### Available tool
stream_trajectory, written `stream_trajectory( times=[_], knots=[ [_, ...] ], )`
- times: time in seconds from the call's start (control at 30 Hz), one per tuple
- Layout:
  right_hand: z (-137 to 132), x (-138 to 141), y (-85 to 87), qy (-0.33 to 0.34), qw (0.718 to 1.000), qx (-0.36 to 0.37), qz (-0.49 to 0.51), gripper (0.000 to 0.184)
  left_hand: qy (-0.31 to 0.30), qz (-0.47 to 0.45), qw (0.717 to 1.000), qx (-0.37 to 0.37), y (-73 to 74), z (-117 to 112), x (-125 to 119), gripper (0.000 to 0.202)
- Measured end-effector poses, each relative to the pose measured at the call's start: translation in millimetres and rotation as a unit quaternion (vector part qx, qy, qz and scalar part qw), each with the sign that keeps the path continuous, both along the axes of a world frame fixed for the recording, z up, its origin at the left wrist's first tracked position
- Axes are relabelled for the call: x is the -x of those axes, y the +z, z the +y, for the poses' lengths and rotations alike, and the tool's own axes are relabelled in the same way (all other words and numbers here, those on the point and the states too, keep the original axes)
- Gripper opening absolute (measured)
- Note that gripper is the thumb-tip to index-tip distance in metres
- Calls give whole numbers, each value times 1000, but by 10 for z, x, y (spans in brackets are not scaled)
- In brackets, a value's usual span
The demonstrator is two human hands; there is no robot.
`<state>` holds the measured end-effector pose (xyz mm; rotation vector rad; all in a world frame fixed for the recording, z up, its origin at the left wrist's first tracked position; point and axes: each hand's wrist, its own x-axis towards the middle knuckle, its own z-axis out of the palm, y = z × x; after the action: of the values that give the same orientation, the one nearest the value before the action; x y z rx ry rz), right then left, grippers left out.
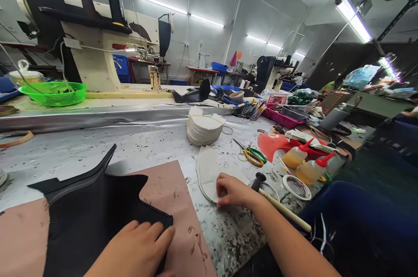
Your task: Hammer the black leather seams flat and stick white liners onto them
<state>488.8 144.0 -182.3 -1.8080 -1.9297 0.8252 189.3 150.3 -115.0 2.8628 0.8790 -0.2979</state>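
My left hand (139, 244) lies over a black leather-like piece (81, 220), fingers side by side near its right corner. The piece is folded, with one flap standing up. It rests on a pinkish-brown board (176, 190). My right hand (233, 192) is curled at the lower edge of a flat white curved piece (207, 168), with thumb and forefinger bent toward each other on it. Beside that wrist lies a hammer (284, 209) with a dark head and a pale handle, partly covered by my forearm. Behind stands a banded stack of white pieces (205, 129).
Right of the hands lie scissors (254, 156), a tape roll (296, 187), red-capped glue bottles (311, 170) and a pink basket (282, 116). A sewing machine (98, 57) and a green bowl (55, 93) stand at the back left. A raised silvery edge (98, 118) crosses behind the worktop.
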Motion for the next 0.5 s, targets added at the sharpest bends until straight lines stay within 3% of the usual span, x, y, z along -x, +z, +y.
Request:
stream_trajectory(
  times=[0.07, 0.13, 0.33, 0.5],
  knots=[
    [14, -11, 11, 3, 1000, 2, 3, 28, -13, 5, 1000, 13, 206, 37, -353, 31],
    [35, -32, 33, 8, 1000, 8, 8, 28, -34, -8, 999, 8, 225, 69, -610, 28],
    [41, -53, 114, 7, 1000, 4, 14, 15, -88, -17, 996, -9, -91, 175, -977, 32],
    [21, 40, 103, -93, 995, -36, -1, 12, -98, -4, 995, 5, -299, 239, -1191, 75]
  ],
)
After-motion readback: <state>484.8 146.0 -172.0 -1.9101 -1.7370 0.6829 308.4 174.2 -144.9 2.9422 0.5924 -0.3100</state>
